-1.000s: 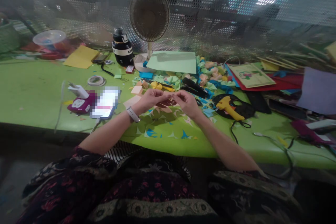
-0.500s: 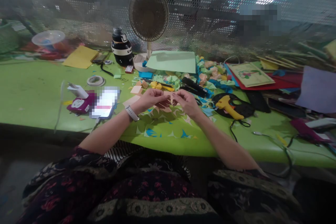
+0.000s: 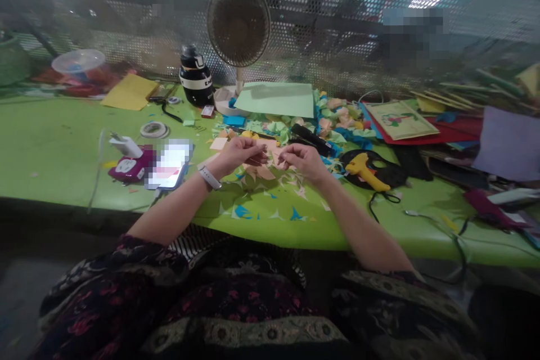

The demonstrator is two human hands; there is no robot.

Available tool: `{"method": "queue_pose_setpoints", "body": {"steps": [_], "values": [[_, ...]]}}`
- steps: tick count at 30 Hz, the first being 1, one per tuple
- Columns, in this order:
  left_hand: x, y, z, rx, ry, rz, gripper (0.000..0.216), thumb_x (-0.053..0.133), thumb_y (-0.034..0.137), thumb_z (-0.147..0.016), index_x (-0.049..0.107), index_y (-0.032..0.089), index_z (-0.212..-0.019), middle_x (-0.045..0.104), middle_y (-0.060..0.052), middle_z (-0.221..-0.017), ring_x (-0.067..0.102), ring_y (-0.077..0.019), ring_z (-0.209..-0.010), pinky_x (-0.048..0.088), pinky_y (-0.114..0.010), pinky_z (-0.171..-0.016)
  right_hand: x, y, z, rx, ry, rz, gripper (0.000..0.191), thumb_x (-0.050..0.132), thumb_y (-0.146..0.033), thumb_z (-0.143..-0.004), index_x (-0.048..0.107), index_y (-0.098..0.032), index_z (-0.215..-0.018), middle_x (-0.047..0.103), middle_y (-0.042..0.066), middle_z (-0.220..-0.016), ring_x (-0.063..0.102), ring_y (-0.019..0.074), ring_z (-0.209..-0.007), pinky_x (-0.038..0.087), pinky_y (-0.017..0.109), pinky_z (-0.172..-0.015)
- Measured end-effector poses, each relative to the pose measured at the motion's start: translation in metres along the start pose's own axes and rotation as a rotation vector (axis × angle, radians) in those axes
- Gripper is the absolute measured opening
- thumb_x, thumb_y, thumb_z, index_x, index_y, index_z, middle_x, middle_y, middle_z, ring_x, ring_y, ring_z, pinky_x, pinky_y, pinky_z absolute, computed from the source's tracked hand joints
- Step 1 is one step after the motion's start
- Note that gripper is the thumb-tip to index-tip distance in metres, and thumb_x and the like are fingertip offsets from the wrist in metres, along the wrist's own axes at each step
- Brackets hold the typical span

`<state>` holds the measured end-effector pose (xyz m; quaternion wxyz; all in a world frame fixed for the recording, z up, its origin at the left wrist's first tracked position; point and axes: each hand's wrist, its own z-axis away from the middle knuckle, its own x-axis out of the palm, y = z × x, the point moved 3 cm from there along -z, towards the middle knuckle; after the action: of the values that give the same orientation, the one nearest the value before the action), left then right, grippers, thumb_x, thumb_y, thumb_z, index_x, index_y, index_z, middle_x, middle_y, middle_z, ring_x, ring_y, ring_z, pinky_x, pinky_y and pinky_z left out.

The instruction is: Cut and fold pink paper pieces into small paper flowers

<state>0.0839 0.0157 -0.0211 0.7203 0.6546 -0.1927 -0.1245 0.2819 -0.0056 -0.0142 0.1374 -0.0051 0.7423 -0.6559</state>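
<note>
Loose peach paper pieces [image 3: 262,172] lay on the bright green table [image 3: 67,152], beneath the hands. The left hand [image 3: 241,155] and right hand [image 3: 304,162] had drawn farther apart, exposing more of the work; both were curled, fingertips close, any small item gripped indeterminable. A lit flat phone [image 3: 172,163] bounded the left, a yellow pistol-shaped glue gun [image 3: 366,171] the right. Room remained toward the front edge, past blue paper scraps [image 3: 241,211].
</note>
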Motion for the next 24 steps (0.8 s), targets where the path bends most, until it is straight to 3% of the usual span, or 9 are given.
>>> {"method": "queue_pose_setpoints", "body": {"steps": [7, 12, 15, 19, 24], "values": [[0.006, -0.004, 0.002, -0.027, -0.060, -0.030, 0.027, 0.078, 0.034, -0.084, 0.066, 0.010, -0.079, 0.078, -0.010, -0.078, 0.075, -0.0145, -0.069, 0.060, -0.026, -0.069, 0.007, -0.002, 0.000, -0.017, -0.071, 0.064, 0.030, 0.073, -0.045, -0.076, 0.064, -0.017, -0.071, 0.065, 0.001, -0.067, 0.057, 0.0104, -0.056, 0.047, 0.026, -0.057], [0.007, -0.008, 0.002, -0.063, -0.166, -0.062, 0.034, 0.083, 0.040, -0.078, 0.073, 0.010, -0.092, 0.079, -0.015, -0.094, 0.076, -0.0173, -0.076, 0.061, -0.027, -0.069, 0.012, -0.005, 0.002, -0.058, -0.137, 0.113, 0.031, 0.070, -0.046, -0.079, 0.059, -0.019, -0.069, 0.059, -0.001, -0.062, 0.054, 0.0104, -0.054, 0.044, 0.026, -0.055], [0.004, -0.011, -0.001, -0.068, -0.179, -0.080, 0.038, 0.083, 0.041, -0.077, 0.073, 0.009, -0.094, 0.079, -0.015, -0.091, 0.076, -0.0177, -0.075, 0.061, -0.027, -0.068, 0.011, -0.005, 0.001, -0.076, -0.146, 0.129, 0.031, 0.070, -0.046, -0.079, 0.058, -0.019, -0.069, 0.058, -0.002, -0.061, 0.054, 0.0101, -0.053, 0.044, 0.026, -0.055], [-0.001, -0.009, -0.004, -0.040, -0.162, -0.055, 0.032, 0.085, 0.037, -0.076, 0.072, 0.009, -0.084, 0.078, -0.014, -0.083, 0.076, -0.0179, -0.072, 0.061, -0.027, -0.066, 0.008, -0.005, -0.001, -0.085, -0.098, 0.106, 0.033, 0.072, -0.047, -0.078, 0.060, -0.018, -0.069, 0.062, 0.000, -0.063, 0.054, 0.0098, -0.054, 0.045, 0.025, -0.054], [-0.010, -0.001, -0.004, -0.005, -0.036, -0.003, 0.027, 0.085, 0.032, -0.076, 0.072, 0.010, -0.083, 0.078, -0.010, -0.080, 0.073, -0.0137, -0.067, 0.059, -0.024, -0.066, 0.001, -0.002, -0.003, -0.041, 0.051, -0.035, 0.039, 0.079, -0.054, -0.070, 0.062, -0.019, -0.068, 0.066, 0.001, -0.064, 0.053, 0.0088, -0.049, 0.047, 0.025, -0.051]]}}
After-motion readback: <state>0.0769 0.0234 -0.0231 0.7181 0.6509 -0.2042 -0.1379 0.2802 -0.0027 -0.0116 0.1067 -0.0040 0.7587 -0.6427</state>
